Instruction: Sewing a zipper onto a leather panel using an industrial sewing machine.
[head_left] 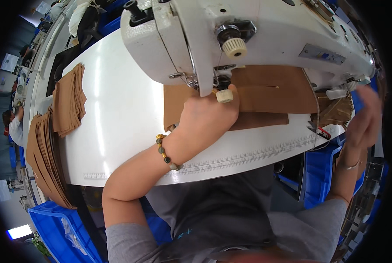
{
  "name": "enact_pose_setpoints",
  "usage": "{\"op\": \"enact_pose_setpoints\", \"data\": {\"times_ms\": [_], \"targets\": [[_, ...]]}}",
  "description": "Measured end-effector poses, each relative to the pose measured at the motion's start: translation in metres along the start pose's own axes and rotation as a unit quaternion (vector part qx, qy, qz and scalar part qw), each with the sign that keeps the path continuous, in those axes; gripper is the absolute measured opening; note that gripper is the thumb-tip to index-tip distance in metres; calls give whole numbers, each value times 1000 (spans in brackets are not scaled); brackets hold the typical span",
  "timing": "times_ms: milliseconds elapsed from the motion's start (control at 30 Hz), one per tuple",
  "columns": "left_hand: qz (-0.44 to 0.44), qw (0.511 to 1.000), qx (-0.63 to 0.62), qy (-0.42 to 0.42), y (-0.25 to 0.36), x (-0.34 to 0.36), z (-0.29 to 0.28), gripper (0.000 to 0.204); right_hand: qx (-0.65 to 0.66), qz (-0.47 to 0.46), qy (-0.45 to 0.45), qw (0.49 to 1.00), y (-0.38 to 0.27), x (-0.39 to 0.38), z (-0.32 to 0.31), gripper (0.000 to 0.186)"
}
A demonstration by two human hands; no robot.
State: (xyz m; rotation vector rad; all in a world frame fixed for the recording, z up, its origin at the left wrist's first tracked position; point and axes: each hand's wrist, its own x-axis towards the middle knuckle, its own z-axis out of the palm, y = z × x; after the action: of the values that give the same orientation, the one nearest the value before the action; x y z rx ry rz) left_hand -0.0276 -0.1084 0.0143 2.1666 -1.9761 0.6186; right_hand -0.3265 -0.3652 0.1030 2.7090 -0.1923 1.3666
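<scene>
At the needle area of the white sewing machine [261,33], my left hand [209,111] rests with curled fingers on brown fabric pieces [275,101], fingertips partly hidden beneath the machine head. What they hold, if anything, is hidden. A beaded bracelet circles that wrist. My right hand [362,120] is raised at the right end of the machine, smeared by motion. Small red-handled snips [322,133] lie at the table edge, just right of the fabric.
Brown piece stacks [68,98] line the left side of the white table [117,105], which has a ruler along its front. Blue bins stand below left [51,217] and right [314,175]. Another person's sleeve [16,129] shows at far left. More brown material [334,109] lies right.
</scene>
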Motion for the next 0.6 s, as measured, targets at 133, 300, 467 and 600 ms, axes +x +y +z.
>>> {"op": "enact_pose_setpoints", "data": {"times_ms": [133, 300, 467, 600], "targets": [[-10, 997, -45, 66, 2, -12, -21, 36, 323, -221, -227, 892, -158, 10, 113, 35], [0, 998, -39, 53, 4, -27, -33, 46, 294, -82, -477, 825, -159, 12, 153, 35], [12, 995, -72, 63, -13, -45, -19, 44, 196, -33, -392, 898, -107, 23, 164, 32], [28, 997, -69, 12, -26, -74, -6, 42, 111, 5, -328, 938, -74, -14, 118, 29]]}}
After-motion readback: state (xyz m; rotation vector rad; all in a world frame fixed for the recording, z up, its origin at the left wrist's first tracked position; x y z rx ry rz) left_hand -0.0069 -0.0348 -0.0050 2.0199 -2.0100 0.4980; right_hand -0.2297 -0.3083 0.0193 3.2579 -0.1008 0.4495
